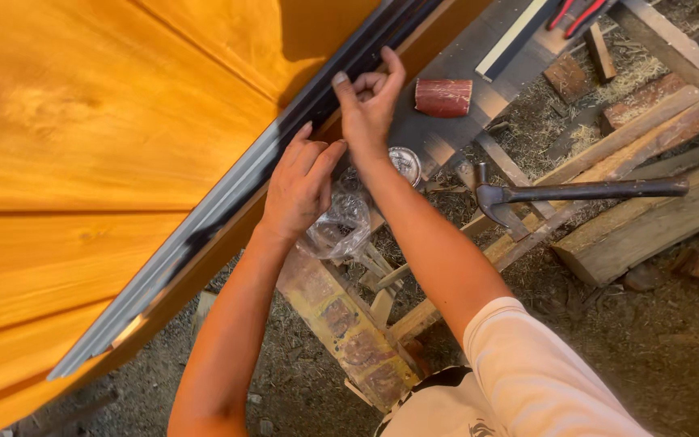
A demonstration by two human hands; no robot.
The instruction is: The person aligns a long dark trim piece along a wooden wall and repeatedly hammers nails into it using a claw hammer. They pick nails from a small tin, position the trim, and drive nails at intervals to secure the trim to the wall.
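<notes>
The left hand (299, 184) holds a clear bag (337, 226), its fingers closed on it, and touches the dark strip (228, 194). This strip runs diagonally along the orange panel's (82, 162) edge. Farther, the right hand (370, 101) pinches the strip. A hammer (560, 194) lies to the right, its handle pointing right.

Light: warm sun glared off my orange panel (82, 121).
Shadow: dim ground lay under the bench.
Focus: sharp overall.
</notes>
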